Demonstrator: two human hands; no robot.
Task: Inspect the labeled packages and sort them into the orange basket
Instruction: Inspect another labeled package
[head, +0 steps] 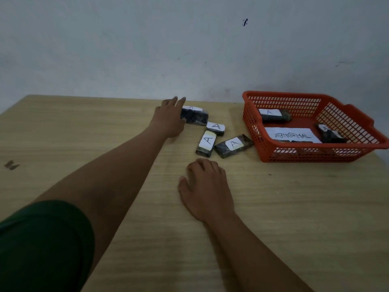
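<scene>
Four dark wrapped pkgs w/ white "A" labels lie on light wooden table (84, 131) left of orange plastic basket (357, 144); left hand (170, 119), fingers stretched, touches farthest pkg (194, 115), right hand (207, 188) rests flat, fingers loosely together.

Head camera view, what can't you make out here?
- Far package: the left hand covers its left end, so the grip is unclear.
- Basket: the ABNORMAL sheet hides most of a package beneath.
- Tilted basket package: label too dim to read fully.
- Right hand: fingertips curl out of sight.
</scene>
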